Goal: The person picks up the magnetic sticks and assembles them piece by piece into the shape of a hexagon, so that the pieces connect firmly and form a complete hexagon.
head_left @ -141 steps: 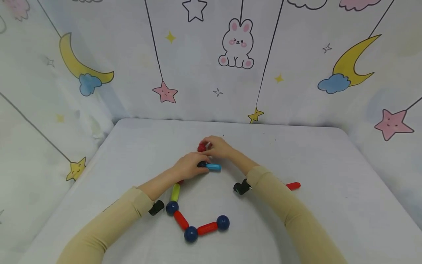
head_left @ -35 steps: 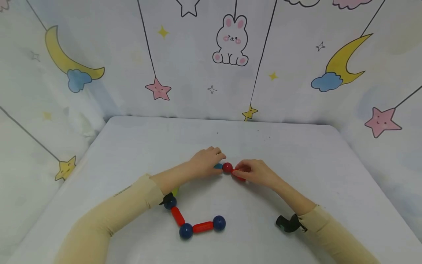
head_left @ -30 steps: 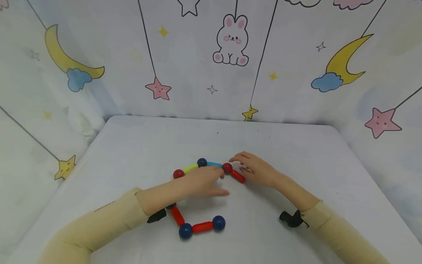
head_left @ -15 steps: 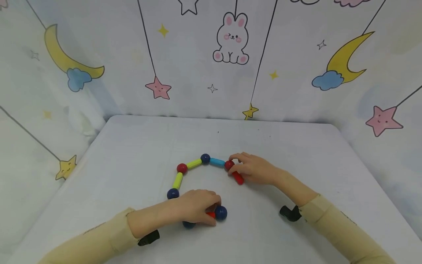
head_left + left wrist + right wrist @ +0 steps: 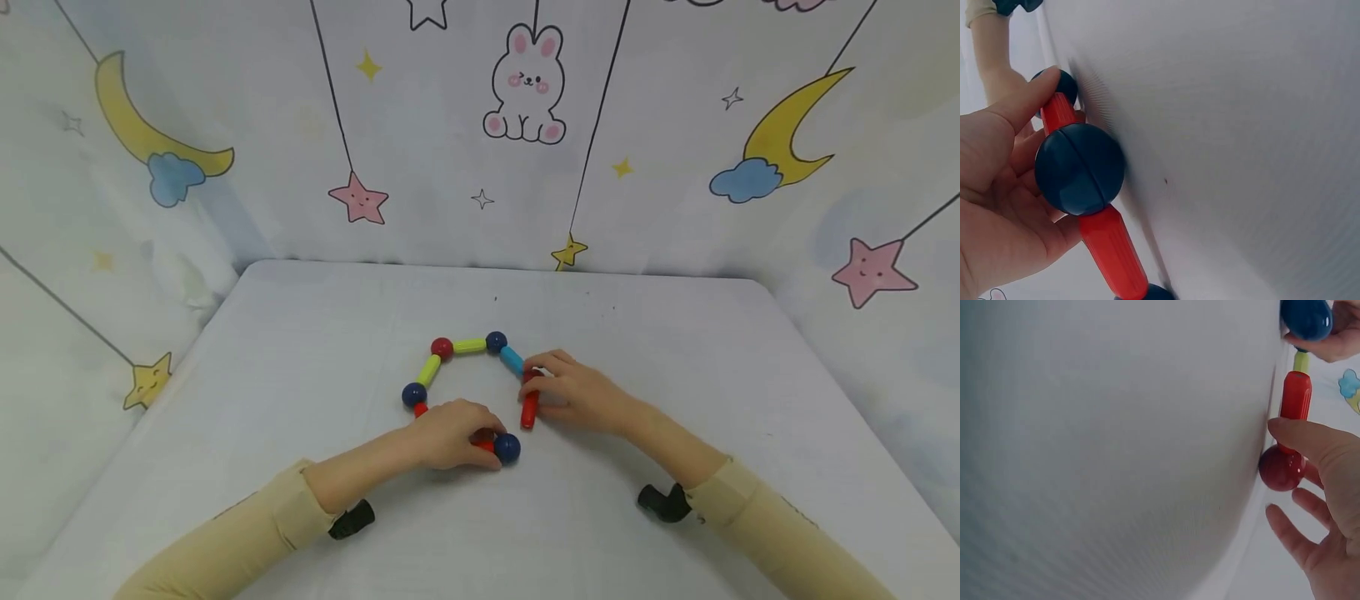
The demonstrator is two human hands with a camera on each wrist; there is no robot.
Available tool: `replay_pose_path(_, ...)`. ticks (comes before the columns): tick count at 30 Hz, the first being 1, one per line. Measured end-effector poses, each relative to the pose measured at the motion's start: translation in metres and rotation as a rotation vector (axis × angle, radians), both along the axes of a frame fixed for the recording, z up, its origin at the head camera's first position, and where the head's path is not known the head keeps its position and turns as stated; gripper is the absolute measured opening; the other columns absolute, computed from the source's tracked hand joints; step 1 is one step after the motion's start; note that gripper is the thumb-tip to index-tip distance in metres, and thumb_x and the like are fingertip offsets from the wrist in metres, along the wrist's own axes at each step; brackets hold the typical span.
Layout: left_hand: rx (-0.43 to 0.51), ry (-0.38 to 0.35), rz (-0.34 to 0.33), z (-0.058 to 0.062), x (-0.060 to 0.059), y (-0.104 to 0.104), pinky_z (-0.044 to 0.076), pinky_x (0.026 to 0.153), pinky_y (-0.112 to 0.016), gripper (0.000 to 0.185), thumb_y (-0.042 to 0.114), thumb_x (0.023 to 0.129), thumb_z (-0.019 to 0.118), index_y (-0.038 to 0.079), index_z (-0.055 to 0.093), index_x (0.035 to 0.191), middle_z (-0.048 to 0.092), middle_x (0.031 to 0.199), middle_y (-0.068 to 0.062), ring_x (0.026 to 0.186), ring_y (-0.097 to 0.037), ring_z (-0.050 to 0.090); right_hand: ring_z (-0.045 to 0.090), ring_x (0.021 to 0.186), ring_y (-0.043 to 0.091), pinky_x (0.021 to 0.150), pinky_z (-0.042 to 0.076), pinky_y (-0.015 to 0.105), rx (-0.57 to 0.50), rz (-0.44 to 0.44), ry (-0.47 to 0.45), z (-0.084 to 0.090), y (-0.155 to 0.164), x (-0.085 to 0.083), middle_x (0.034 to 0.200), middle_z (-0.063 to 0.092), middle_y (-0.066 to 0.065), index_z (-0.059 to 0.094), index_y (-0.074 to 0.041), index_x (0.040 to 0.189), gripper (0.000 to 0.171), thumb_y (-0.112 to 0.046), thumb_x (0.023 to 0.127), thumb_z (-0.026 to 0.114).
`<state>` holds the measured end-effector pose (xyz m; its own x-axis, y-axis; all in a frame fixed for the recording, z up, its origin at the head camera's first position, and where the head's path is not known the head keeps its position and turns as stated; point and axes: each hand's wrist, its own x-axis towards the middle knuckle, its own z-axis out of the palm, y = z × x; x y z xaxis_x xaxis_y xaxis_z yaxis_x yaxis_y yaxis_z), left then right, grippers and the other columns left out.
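Observation:
A curved chain of magnetic rods and balls lies on the white table. My left hand (image 5: 457, 433) grips the red rod (image 5: 1059, 112) between the end blue ball (image 5: 507, 448) and another blue ball (image 5: 1079, 169), which the hand hides in the head view. My right hand (image 5: 581, 392) pinches the other end, where a red rod (image 5: 529, 411) meets a red ball (image 5: 1282, 467); its thumb lies on the rod. Between these ends run a blue rod (image 5: 513, 360), a blue ball (image 5: 496, 342), two yellow-green rods (image 5: 470, 345), a red ball (image 5: 442, 348) and a blue ball (image 5: 414, 394). A gap separates the free red rod tip from the end blue ball.
The white table (image 5: 337, 333) has its far edge against a printed cloth backdrop (image 5: 420, 125). Dark wrist cameras (image 5: 664, 503) stick out below both sleeves, close to the tabletop.
The red ball and red rod have joined the blue rod. My left hand left that rod for the near end. The chain has shifted away from me and curled, narrowing the gap between its ends.

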<state>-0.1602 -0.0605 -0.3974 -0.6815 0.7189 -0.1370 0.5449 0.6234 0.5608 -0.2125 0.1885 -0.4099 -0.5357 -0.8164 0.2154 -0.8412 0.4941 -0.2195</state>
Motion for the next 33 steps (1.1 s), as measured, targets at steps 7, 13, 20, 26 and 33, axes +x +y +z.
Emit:
replay_pose_path(7, 0.053, 0.006, 0.008, -0.002, -0.001, 0.000, 0.041, 0.063, -0.019, 0.038, 0.031, 0.079, 0.072, 0.013, 0.066, 0.111, 0.062, 0.090, 0.009, 0.077, -0.007, 0.049, 0.040, 0.114, 0.017, 0.086, 0.047, 0.031, -0.008, -0.037, -0.081, 0.003, -0.006, 0.011, 0.121, 0.049, 0.002, 0.064, -0.022, 0.104, 0.024, -0.018, 0.081, 0.071)
replay_pose_path(13, 0.075, 0.016, 0.004, -0.005, -0.001, 0.002, 0.039, 0.062, -0.020, 0.036, 0.030, 0.079, 0.072, 0.013, 0.066, 0.111, 0.061, 0.088, 0.009, 0.076, -0.007, 0.048, 0.041, 0.111, 0.017, 0.085, 0.047, 0.030, -0.024, -0.015, -0.075, 0.003, -0.008, 0.014, 0.117, 0.049, 0.002, 0.063, -0.021, 0.104, 0.024, -0.022, 0.082, 0.070)
replay_pose_path(20, 0.063, 0.064, 0.101, 0.003, -0.012, -0.009, 0.045, 0.070, -0.022, 0.043, 0.043, 0.079, 0.069, 0.015, 0.065, 0.111, 0.061, 0.094, 0.005, 0.086, -0.011, 0.054, 0.041, 0.110, 0.013, 0.086, 0.046, 0.031, -0.023, -0.074, -0.152, 0.007, -0.010, 0.014, 0.119, 0.048, -0.001, 0.061, -0.020, 0.109, 0.028, -0.018, 0.081, 0.067)
replay_pose_path(26, -0.103, 0.193, 0.415, 0.019, -0.033, -0.041, 0.049, 0.072, -0.033, 0.058, 0.044, 0.078, 0.069, 0.005, 0.055, 0.119, 0.058, 0.107, -0.009, 0.086, -0.019, 0.055, 0.051, 0.093, 0.013, 0.069, 0.049, 0.024, -0.091, -0.397, -0.276, 0.005, -0.021, 0.014, 0.113, 0.050, -0.001, 0.053, -0.013, 0.118, 0.040, -0.034, 0.086, 0.063)
replay_pose_path(33, -0.058, -0.003, 0.484, 0.007, -0.049, -0.059, 0.044, 0.055, -0.026, 0.036, 0.026, 0.081, 0.067, 0.003, 0.060, 0.108, 0.059, 0.078, -0.004, 0.060, -0.015, 0.053, 0.052, 0.068, 0.012, 0.057, 0.047, 0.024, -0.118, -0.524, -0.450, -0.003, -0.029, 0.009, 0.090, 0.055, -0.001, 0.047, -0.008, 0.124, 0.053, -0.034, 0.083, 0.066)
